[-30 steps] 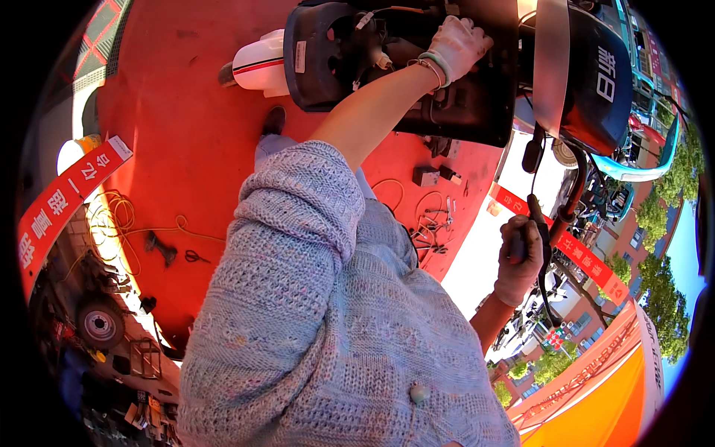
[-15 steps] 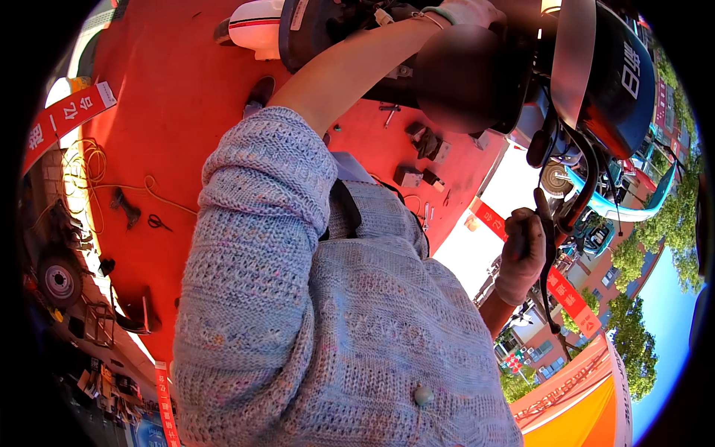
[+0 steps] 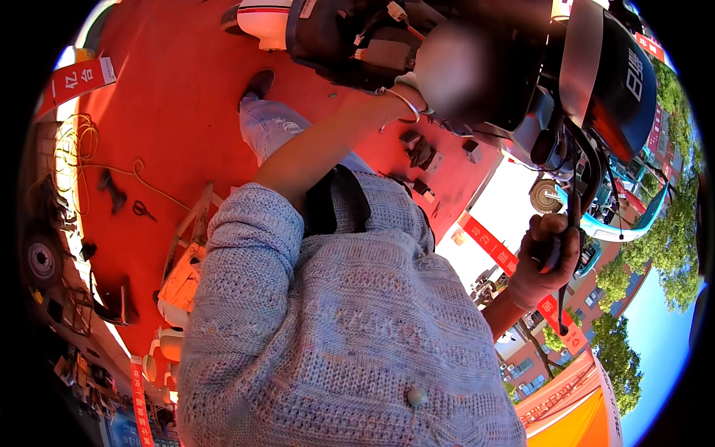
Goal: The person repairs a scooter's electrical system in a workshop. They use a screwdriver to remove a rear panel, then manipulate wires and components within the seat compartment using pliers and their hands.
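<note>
An opened black scooter body (image 3: 335, 45) at the top holds wires, connectors and a grey box (image 3: 386, 54). My left hand (image 3: 410, 89), with a bracelet at the wrist, reaches to its lower edge; the fingers are lost in a blurred patch. On the right, my right hand (image 3: 545, 257) is closed around a black handlebar grip with a lever (image 3: 570, 216). A white panel with a red stripe (image 3: 262, 26) joins the body's left end, and a glossy dark top box (image 3: 622, 89) stands at the upper right.
Red flooring (image 3: 149, 112) carries a yellow hose (image 3: 74, 149), scissors (image 3: 141, 211) and scattered dark parts (image 3: 417, 149). An orange chair (image 3: 182, 276) is at left. A wheel (image 3: 43, 261), red banners (image 3: 484, 246), teal scooters (image 3: 625, 227) and an orange canopy (image 3: 577, 410) are around the edges.
My left hand has moved down and left along the scooter body. My right hand stays on the grip. The view has shifted, bringing the orange chair into sight at the left.
</note>
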`<state>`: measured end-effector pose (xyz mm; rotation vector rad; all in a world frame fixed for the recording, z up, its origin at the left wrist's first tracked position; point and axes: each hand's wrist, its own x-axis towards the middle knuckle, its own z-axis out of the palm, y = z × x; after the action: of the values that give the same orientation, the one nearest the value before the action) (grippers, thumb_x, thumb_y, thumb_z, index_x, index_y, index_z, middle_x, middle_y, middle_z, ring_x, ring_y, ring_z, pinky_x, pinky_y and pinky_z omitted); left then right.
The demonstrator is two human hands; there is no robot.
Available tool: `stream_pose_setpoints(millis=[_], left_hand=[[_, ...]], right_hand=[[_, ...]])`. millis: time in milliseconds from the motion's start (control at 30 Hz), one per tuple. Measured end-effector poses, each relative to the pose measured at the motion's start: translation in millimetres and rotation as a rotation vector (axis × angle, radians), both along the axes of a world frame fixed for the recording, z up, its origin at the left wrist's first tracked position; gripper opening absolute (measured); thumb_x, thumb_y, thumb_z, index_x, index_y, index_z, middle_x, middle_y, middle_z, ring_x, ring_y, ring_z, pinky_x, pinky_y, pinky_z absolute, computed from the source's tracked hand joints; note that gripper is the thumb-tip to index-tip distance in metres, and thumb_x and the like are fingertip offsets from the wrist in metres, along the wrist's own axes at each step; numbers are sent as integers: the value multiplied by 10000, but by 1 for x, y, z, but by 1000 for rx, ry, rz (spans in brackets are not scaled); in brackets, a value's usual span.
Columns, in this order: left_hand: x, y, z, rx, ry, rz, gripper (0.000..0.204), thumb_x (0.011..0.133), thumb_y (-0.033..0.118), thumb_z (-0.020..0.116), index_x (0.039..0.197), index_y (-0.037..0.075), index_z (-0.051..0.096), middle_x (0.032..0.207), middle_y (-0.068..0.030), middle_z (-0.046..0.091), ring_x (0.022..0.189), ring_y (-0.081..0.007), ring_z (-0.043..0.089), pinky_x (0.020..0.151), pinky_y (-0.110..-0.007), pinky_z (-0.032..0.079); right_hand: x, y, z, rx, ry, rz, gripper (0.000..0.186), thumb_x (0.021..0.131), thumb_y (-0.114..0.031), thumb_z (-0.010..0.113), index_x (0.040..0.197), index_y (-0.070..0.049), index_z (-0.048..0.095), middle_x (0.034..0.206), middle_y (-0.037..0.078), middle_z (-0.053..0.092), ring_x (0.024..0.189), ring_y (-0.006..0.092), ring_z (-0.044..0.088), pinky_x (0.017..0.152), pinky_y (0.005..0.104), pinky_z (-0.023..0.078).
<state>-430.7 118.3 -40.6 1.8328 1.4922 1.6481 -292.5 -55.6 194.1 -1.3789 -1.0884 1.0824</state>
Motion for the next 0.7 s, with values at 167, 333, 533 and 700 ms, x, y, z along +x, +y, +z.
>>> stream_pose_setpoints(millis=[167, 333, 533, 700], left_hand=[[17, -53, 34, -102, -24, -196, 236, 843, 175, 563, 1031, 55, 637, 1084, -101, 609, 1004, -235, 575, 863, -397, 482], [22, -20, 37, 132, 520, 200, 228, 862, 247, 544, 980, 70, 623, 953, -96, 619, 863, -264, 611, 754, -378, 515], [-15, 32, 31, -135, -241, 83, 125, 790, 105, 560, 905, 95, 609, 850, -113, 582, 815, -325, 576, 712, -415, 483], [9, 32, 35, -156, -238, 35, 134, 794, 112, 562, 916, 96, 614, 831, -114, 592, 804, -306, 593, 701, -417, 493]], right_hand=[[-41, 18, -5, 44, -564, -256, 467, 947, -208, 366, 1283, 111, 427, 817, 89, 555, 657, 97, 453, 602, 220, 375], [-39, 13, -3, 27, -522, -95, 395, 933, -136, 412, 1263, 78, 437, 928, 116, 560, 717, 122, 491, 629, 232, 419], [-16, 3, -21, 148, -819, 145, 333, 933, -1, 441, 1252, 91, 457, 1122, 135, 556, 828, 111, 515, 680, 226, 449], [-19, 4, -26, 82, -693, 87, 364, 931, 37, 433, 1294, 72, 441, 971, 84, 569, 812, 115, 511, 658, 217, 439]])
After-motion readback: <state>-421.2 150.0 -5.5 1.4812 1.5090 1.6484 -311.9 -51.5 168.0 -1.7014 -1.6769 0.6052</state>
